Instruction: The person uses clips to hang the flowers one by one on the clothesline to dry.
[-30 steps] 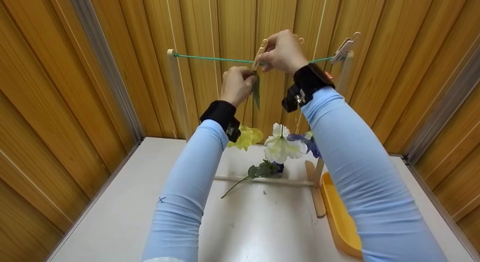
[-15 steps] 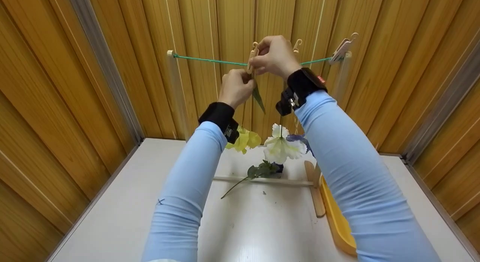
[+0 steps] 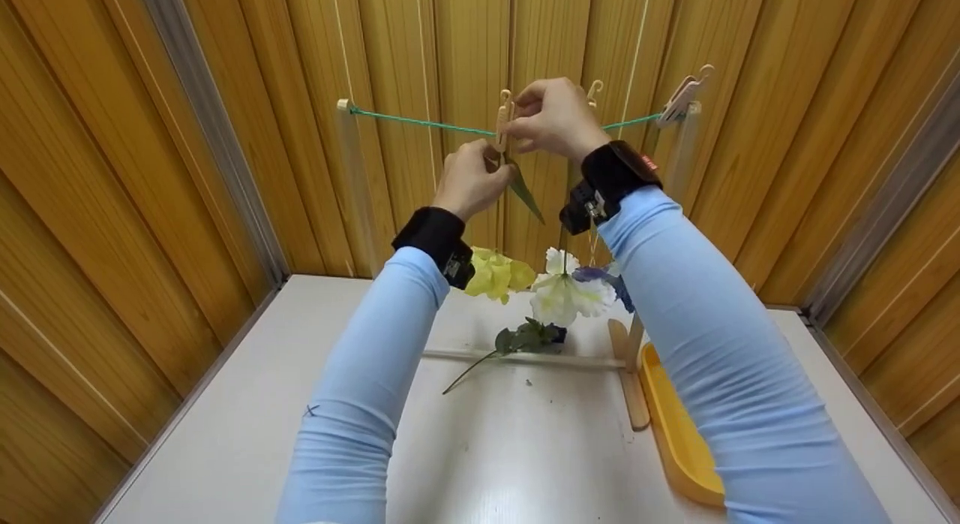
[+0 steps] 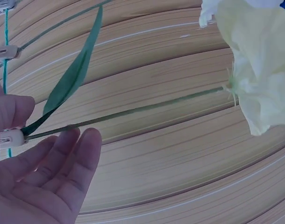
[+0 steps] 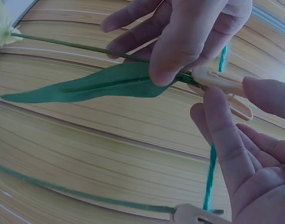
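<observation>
A yellow artificial flower (image 3: 501, 275) hangs head-down from the green line (image 3: 420, 121), its stem end at the tip of a beige clothespin (image 3: 504, 118). My left hand (image 3: 472, 180) has thumb and fingers on either side of the stem (image 4: 147, 108), just below the clothespin, by a long green leaf (image 5: 105, 84). Thumb and index finger of my right hand (image 3: 555, 118) pinch the clothespin, as the right wrist view shows. The line passes right behind that clothespin. The stem tip inside the clip is hidden.
White and purple flowers (image 3: 564, 295) hang beside the yellow one. Another clothespin (image 3: 595, 92) grips the line further right; a pinkish one (image 3: 681, 102) sits by the right post. A dark blue flower with leaves (image 3: 529, 336) lies on the white table (image 3: 225, 389), left of a yellow tray (image 3: 679, 434).
Both hands have shifted slightly left and down with the clothespin, the right hand the most. The leaf has swung out to the right.
</observation>
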A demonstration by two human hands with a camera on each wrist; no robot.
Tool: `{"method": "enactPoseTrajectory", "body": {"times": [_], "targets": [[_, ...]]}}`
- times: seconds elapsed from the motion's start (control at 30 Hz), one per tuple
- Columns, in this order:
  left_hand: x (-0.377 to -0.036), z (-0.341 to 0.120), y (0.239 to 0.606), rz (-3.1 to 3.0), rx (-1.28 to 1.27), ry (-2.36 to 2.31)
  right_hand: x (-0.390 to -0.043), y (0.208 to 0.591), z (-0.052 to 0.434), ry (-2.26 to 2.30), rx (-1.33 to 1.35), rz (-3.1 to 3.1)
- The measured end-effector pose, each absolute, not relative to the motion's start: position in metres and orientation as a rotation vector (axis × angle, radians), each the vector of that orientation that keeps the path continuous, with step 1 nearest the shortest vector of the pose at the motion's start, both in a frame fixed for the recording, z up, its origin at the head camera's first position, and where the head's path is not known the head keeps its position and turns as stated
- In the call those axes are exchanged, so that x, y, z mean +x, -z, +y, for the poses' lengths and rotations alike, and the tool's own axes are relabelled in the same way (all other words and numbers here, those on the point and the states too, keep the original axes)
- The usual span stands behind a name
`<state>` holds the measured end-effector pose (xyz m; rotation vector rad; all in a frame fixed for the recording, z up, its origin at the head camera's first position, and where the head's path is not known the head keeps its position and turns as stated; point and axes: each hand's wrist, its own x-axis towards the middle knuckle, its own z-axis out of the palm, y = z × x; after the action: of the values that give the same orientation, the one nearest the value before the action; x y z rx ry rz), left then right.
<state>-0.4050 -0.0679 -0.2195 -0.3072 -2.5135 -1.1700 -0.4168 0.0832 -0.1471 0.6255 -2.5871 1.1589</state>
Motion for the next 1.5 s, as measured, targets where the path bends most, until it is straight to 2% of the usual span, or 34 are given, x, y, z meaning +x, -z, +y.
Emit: {"method": "enactPoseTrajectory", "body": {"times": [0.17, 0.33, 0.7, 1.03, 1.5], "targets": [[-0.397, -0.069, 0.219, -2.528, -0.302, 1.155, -0.405, 0.157, 0.105, -0.991, 0.689, -2.496], [-0.385, -0.079, 0.221, -2.510, -0.340, 1.114, -0.385, 0.180, 0.133, -1.008, 0.752, -2.338], [-0.345, -0.096, 0.248, -2.321, -0.489, 0.952, -0.333, 0.265, 0.188, -0.881, 0.800, -2.179], [-0.310, -0.091, 0.292, -2.204, -0.541, 0.691, -0.303, 0.340, 0.197, -0.767, 0.754, -2.153], [-0.282, -0.080, 0.380, -2.201, -0.480, 0.538, -0.282, 0.415, 0.183, -0.709, 0.735, -2.144]]}}
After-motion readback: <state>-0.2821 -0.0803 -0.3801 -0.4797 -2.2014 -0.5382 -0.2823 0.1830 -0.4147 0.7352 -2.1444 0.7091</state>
